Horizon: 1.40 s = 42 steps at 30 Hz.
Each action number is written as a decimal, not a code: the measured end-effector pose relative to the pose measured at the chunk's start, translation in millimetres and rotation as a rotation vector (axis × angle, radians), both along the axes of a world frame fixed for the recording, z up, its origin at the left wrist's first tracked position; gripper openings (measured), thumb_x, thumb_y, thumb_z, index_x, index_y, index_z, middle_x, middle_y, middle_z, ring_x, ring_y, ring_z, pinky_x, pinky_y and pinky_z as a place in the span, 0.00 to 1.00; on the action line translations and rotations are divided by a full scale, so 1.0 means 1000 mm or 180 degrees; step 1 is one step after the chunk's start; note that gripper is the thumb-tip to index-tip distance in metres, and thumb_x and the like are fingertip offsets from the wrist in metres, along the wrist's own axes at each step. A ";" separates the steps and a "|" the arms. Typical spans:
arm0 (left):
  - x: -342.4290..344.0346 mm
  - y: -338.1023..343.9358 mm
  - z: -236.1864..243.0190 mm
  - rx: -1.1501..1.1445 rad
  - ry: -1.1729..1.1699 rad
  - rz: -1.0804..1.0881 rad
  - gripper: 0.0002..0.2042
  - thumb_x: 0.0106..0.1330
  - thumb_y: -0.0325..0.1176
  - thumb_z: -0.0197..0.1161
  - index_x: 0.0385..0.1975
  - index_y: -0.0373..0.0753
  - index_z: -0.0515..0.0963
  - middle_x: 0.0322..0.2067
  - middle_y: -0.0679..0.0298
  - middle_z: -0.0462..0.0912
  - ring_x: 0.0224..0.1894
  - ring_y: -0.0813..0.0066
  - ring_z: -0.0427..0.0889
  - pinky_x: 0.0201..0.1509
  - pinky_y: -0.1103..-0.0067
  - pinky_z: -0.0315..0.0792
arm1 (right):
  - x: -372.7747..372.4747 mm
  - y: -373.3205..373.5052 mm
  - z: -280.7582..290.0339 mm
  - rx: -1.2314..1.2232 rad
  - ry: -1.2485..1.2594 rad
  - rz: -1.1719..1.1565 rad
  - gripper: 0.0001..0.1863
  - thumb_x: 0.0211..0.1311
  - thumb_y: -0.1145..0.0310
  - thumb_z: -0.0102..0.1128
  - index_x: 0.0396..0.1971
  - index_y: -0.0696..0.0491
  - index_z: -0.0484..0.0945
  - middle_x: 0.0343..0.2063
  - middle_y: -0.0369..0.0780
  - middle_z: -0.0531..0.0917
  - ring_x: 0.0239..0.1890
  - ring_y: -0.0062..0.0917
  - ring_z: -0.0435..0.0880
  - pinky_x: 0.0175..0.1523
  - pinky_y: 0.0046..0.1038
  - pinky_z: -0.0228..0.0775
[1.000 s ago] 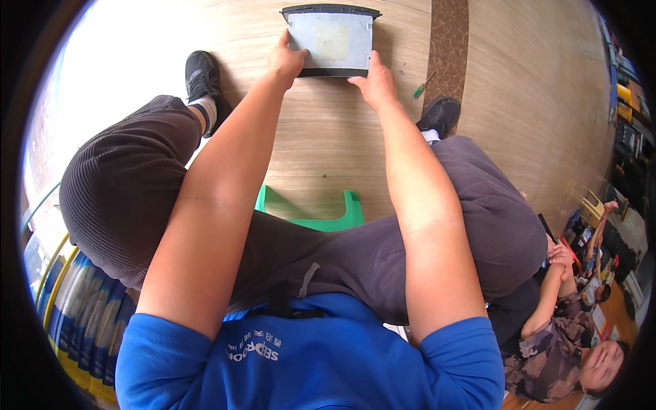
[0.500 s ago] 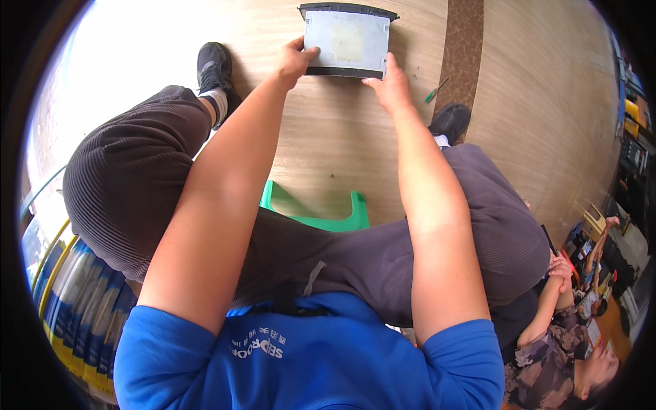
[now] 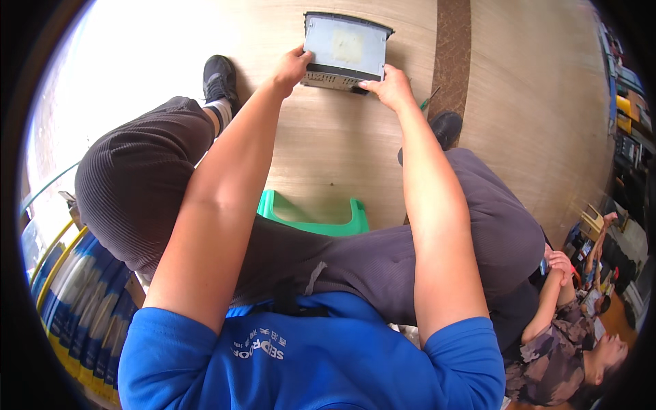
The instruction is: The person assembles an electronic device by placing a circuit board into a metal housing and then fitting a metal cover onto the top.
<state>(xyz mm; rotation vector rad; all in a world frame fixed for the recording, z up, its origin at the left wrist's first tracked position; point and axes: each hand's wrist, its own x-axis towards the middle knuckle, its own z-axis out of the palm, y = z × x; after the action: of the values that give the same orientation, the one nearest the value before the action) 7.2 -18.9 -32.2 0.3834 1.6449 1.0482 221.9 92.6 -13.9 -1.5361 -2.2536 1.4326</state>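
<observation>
A flat grey metal box (image 3: pixel 345 49) with a dark front rim and a vented near side lies on the wooden floor ahead of me. My left hand (image 3: pixel 292 67) grips its near left corner. My right hand (image 3: pixel 387 85) holds its near right corner, fingers curled against the side. Both forearms reach forward over my knees. I sit on a green plastic stool (image 3: pixel 311 217), feet in black shoes (image 3: pixel 219 76) on either side.
A thin green-handled tool (image 3: pixel 428 100) lies on the floor by my right shoe (image 3: pixel 445 128). A dark brown strip (image 3: pixel 453 55) runs across the floor. Blue and yellow stacked items (image 3: pixel 75 301) stand at left. Another person (image 3: pixel 567 342) sits low at right.
The box and both hands have shifted slightly to the right and farther from me in the picture; the box's near side now tilts up a little.
</observation>
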 end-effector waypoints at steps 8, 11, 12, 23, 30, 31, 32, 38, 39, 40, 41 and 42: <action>0.019 -0.048 0.012 -0.0492 0.0668 0.0440 0.23 0.70 0.46 0.48 0.55 0.35 0.75 0.46 0.45 0.81 0.45 0.56 0.81 0.48 0.68 0.73 | 0.004 -0.055 0.066 -0.1294 -0.0014 -0.0217 0.20 0.52 0.62 0.74 0.35 0.64 0.80 0.27 0.44 0.85 0.23 0.24 0.83 0.26 0.25 0.80; 0.076 -0.062 0.059 -0.0949 0.1046 0.0789 0.25 0.69 0.50 0.47 0.57 0.39 0.73 0.51 0.45 0.79 0.54 0.52 0.78 0.58 0.64 0.69 | 0.038 -0.075 0.065 -0.1472 -0.0197 -0.0496 0.20 0.53 0.61 0.73 0.32 0.65 0.80 0.23 0.43 0.83 0.20 0.25 0.83 0.25 0.27 0.80; 0.071 -0.078 0.041 -0.1180 0.1244 0.0815 0.25 0.68 0.52 0.47 0.58 0.44 0.73 0.52 0.51 0.79 0.56 0.52 0.76 0.61 0.65 0.66 | 0.030 -0.088 0.071 -0.1569 -0.0298 -0.0411 0.20 0.53 0.60 0.73 0.33 0.64 0.80 0.23 0.42 0.83 0.21 0.24 0.82 0.26 0.27 0.80; 0.082 -0.101 0.042 -0.1296 0.1329 0.1177 0.22 0.66 0.51 0.53 0.57 0.48 0.75 0.51 0.55 0.80 0.55 0.56 0.77 0.59 0.66 0.69 | 0.037 -0.117 0.056 -0.0207 -0.0432 0.0196 0.27 0.60 0.51 0.63 0.44 0.63 0.77 0.37 0.55 0.84 0.44 0.44 0.83 0.50 0.38 0.73; 0.082 -0.101 0.037 -0.1026 0.1491 0.1006 0.26 0.67 0.53 0.53 0.55 0.40 0.75 0.50 0.47 0.79 0.53 0.53 0.78 0.57 0.66 0.70 | 0.051 -0.121 0.021 -0.0366 0.0720 -0.0382 0.26 0.65 0.55 0.59 0.52 0.62 0.73 0.41 0.49 0.84 0.45 0.32 0.82 0.51 0.32 0.71; 0.082 -0.103 0.036 -0.0849 0.1433 0.1119 0.26 0.67 0.53 0.53 0.55 0.38 0.75 0.49 0.47 0.80 0.54 0.54 0.78 0.58 0.68 0.69 | 0.049 -0.124 0.020 -0.0748 0.1149 -0.0542 0.24 0.67 0.57 0.58 0.53 0.61 0.72 0.40 0.45 0.84 0.43 0.26 0.81 0.51 0.29 0.70; 0.082 -0.105 0.034 -0.0670 0.1376 0.1234 0.27 0.67 0.53 0.53 0.54 0.35 0.75 0.49 0.46 0.80 0.54 0.56 0.78 0.59 0.70 0.68 | 0.048 -0.126 0.019 -0.0767 0.1149 -0.0514 0.24 0.67 0.57 0.58 0.53 0.61 0.72 0.40 0.45 0.84 0.43 0.26 0.81 0.51 0.29 0.70; 0.092 -0.116 0.041 -0.0062 0.0867 0.1040 0.41 0.58 0.55 0.65 0.65 0.32 0.62 0.57 0.44 0.73 0.60 0.57 0.73 0.63 0.71 0.65 | 0.059 -0.118 0.013 -0.1417 0.1496 -0.0808 0.25 0.71 0.61 0.54 0.61 0.60 0.67 0.50 0.37 0.79 0.51 0.18 0.74 0.59 0.22 0.62; 0.091 -0.119 0.041 -0.0073 0.0870 0.1070 0.41 0.58 0.55 0.65 0.65 0.32 0.62 0.57 0.44 0.73 0.60 0.57 0.73 0.63 0.71 0.65 | 0.059 -0.117 0.015 -0.1431 0.1489 -0.0779 0.25 0.71 0.61 0.54 0.61 0.60 0.67 0.50 0.37 0.79 0.51 0.18 0.74 0.59 0.22 0.62; 0.090 -0.123 0.040 0.0016 0.0802 0.0960 0.44 0.56 0.53 0.68 0.66 0.31 0.59 0.58 0.44 0.72 0.61 0.58 0.72 0.64 0.71 0.64 | 0.058 -0.116 0.017 -0.1540 0.1555 -0.0779 0.26 0.71 0.61 0.54 0.62 0.60 0.66 0.51 0.37 0.78 0.52 0.19 0.73 0.59 0.23 0.62; 0.088 -0.126 0.039 0.0105 0.0733 0.0849 0.47 0.53 0.52 0.71 0.67 0.30 0.56 0.59 0.44 0.71 0.62 0.59 0.71 0.65 0.72 0.64 | 0.057 -0.115 0.018 -0.1650 0.1619 -0.0780 0.27 0.70 0.61 0.54 0.63 0.60 0.65 0.51 0.37 0.78 0.53 0.19 0.73 0.60 0.23 0.61; 0.087 -0.126 0.041 0.0101 0.0739 0.0877 0.47 0.53 0.52 0.71 0.67 0.30 0.56 0.59 0.44 0.71 0.62 0.59 0.71 0.65 0.72 0.64 | 0.057 -0.111 0.018 -0.1659 0.1615 -0.0752 0.27 0.70 0.61 0.54 0.63 0.60 0.65 0.51 0.37 0.78 0.53 0.19 0.73 0.60 0.23 0.61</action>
<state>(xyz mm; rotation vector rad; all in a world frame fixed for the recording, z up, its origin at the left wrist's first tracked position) 94.1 -144.9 8.9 0.3136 1.9296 1.2732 279.3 -18.6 4.0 -1.2721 -1.4337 2.1341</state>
